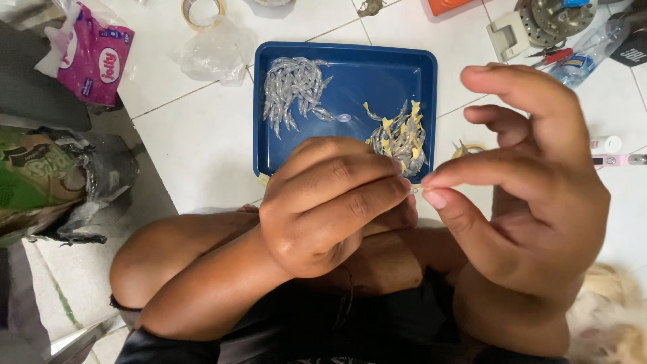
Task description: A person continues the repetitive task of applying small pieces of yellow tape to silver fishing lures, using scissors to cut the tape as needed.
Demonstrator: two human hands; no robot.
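Both hands meet over the near rim of one blue tray (pixel 428 74) holding two heaps: silvery pieces (pixel 294 91) and yellow-tagged ones (pixel 399 138). The left hand (pixel 330 205) and right hand (pixel 532 182) pinch together on a tiny piece (pixel 416 191), barely visible between their fingertips.

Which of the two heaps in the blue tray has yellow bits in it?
The heap at the tray's right side, just beyond the hands; the left heap is plain silver.

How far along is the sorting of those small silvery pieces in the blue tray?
In the blue plastic tray, a bare silvery pile looks done. The left hand and right hand pinch one tiny piece. A yellow-tagged silvery pile seems left.
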